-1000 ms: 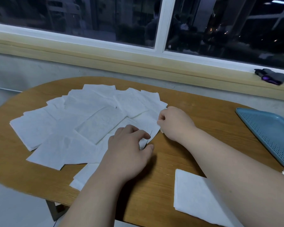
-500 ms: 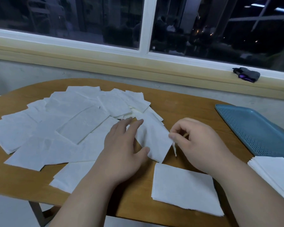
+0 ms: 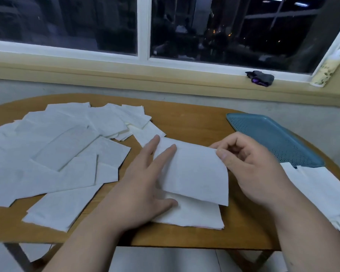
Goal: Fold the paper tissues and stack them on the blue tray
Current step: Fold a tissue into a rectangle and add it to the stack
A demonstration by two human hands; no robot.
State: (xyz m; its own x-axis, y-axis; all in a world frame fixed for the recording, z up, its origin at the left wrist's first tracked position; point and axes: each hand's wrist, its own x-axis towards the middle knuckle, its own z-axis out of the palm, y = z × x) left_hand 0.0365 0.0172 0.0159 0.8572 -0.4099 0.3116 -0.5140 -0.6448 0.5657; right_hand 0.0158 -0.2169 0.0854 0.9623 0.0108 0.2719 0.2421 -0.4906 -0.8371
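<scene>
While the right hand holds a thumb-and-forefinger grip on the raised right corner of the tissue, the left hand lies flat-fingered on its left side, with the blue tray on the tabletop just beyond the right hand, the nearer of the two.
</scene>
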